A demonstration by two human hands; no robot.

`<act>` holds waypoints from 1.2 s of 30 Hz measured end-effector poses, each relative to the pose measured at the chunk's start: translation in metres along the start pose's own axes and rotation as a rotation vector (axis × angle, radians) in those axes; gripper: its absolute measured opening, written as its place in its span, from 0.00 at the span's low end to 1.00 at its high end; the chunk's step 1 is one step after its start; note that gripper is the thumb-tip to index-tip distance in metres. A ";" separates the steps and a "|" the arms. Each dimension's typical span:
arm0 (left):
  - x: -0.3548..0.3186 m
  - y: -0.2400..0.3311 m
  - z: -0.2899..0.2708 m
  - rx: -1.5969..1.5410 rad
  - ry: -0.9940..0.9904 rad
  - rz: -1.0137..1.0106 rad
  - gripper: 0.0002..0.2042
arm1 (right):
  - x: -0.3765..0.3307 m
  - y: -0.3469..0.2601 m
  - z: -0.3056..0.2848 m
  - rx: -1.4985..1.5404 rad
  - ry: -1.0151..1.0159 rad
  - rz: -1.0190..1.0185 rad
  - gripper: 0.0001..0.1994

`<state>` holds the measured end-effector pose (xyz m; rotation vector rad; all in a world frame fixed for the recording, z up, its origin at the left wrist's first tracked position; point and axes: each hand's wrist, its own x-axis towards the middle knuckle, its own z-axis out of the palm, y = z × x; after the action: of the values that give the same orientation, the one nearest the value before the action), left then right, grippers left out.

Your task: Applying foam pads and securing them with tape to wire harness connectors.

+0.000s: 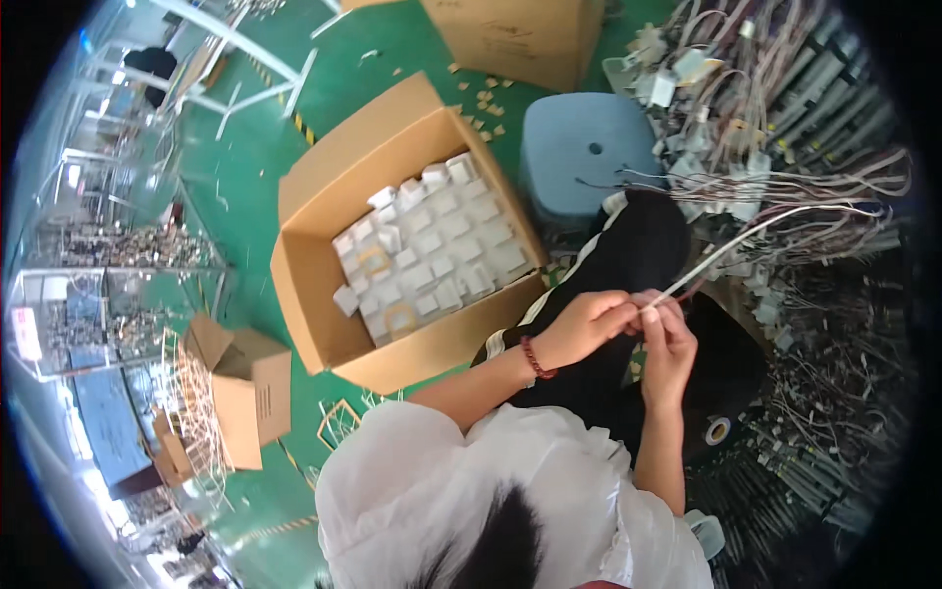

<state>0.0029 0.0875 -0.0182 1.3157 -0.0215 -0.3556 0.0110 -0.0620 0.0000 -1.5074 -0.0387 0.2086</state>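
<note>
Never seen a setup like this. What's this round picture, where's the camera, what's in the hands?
There's no robot here: a person works with two bare hands. The single picture comes from a wide fisheye camera on their head, looking down, so straight edges bend toward the rim.

The left hand, with a dark red beaded bracelet at its wrist, and the right hand meet fingertip to fingertip, pinching a thin white cable that runs up and right.

On the green floor stands an open brown cardboard box filled with small white block-like pieces. Beyond the hands is a blue stool with a hole in its top. Grey, white and brownish cable bundles crowd the right side.
</note>
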 end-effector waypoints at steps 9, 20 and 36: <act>-0.011 -0.008 -0.029 0.014 -0.180 -0.066 0.14 | -0.009 -0.002 0.010 -0.356 -0.005 -0.097 0.06; -0.078 -0.187 -0.421 0.542 1.625 -1.151 0.29 | -0.010 0.004 -0.027 0.039 0.364 0.255 0.09; -0.055 -0.122 -0.272 0.571 0.982 0.293 0.09 | -0.004 -0.027 -0.004 -0.092 0.295 0.357 0.05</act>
<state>-0.0202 0.3330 -0.1949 1.9027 0.5382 0.6137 0.0103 -0.0683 0.0266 -1.6164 0.4648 0.2699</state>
